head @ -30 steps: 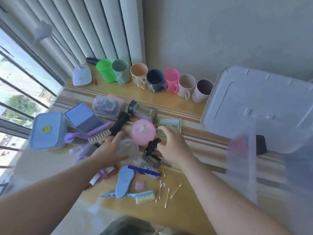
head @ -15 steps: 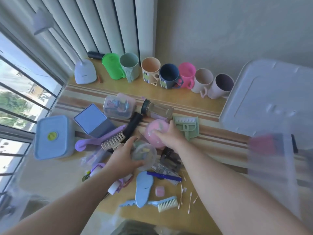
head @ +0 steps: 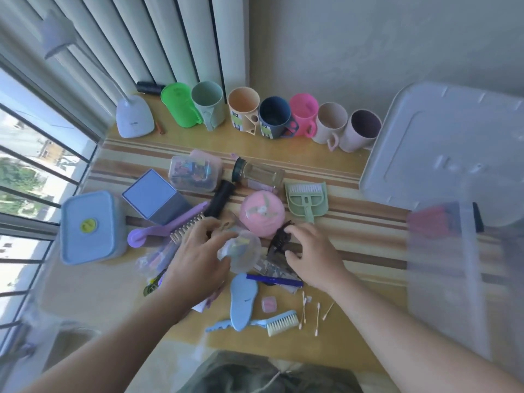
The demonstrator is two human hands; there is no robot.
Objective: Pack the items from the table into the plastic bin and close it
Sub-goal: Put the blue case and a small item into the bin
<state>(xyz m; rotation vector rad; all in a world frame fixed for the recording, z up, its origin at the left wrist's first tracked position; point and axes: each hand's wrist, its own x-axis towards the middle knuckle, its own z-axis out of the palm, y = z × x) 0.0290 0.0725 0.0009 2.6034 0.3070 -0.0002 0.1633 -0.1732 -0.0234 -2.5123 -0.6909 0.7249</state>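
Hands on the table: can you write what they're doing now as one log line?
left hand: holds clear round container | right hand: on dark hair claw clip | plastic bin: open, lid off

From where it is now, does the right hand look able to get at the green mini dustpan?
Probably yes. The right hand is at the dark hair claw clip, and the green mini dustpan lies just beyond it, uncovered, with only bare striped tablecloth between. The pink round lid sits beside, not across, that path.

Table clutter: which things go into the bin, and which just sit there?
To pack: clear round container in left hand, dark hair clip under right hand, pink round lid, green dustpan.
Staying: desk lamp, window blinds.
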